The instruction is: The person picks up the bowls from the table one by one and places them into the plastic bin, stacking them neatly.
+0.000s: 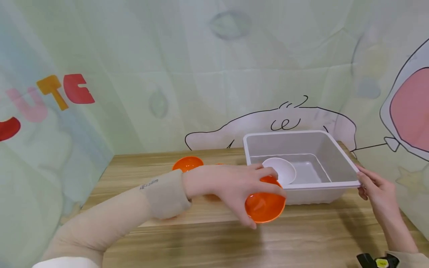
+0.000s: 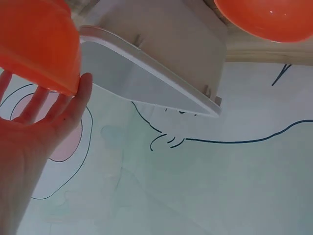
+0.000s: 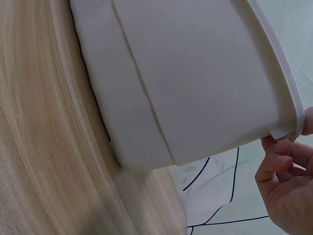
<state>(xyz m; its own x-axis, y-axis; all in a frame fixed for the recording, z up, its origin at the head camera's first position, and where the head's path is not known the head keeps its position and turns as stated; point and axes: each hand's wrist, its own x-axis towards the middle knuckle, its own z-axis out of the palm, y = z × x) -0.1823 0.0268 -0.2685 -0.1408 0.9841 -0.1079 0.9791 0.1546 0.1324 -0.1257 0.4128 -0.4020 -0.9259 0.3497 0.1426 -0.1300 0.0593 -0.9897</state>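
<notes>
My left hand grips an orange bowl by its rim, in the air just in front of the grey plastic bin. In the left wrist view the same bowl hangs beside the bin's wall, fingers along its side. A white bowl lies inside the bin, near its left front corner. With fingers and thumb, my right hand pinches the bin's rim at the right front corner. The right wrist view shows that hand curled under the rim.
Another orange bowl stands on the wooden table, left of the bin. More orange shows partly hidden behind my left forearm. A printed cloth backdrop rises directly behind the table.
</notes>
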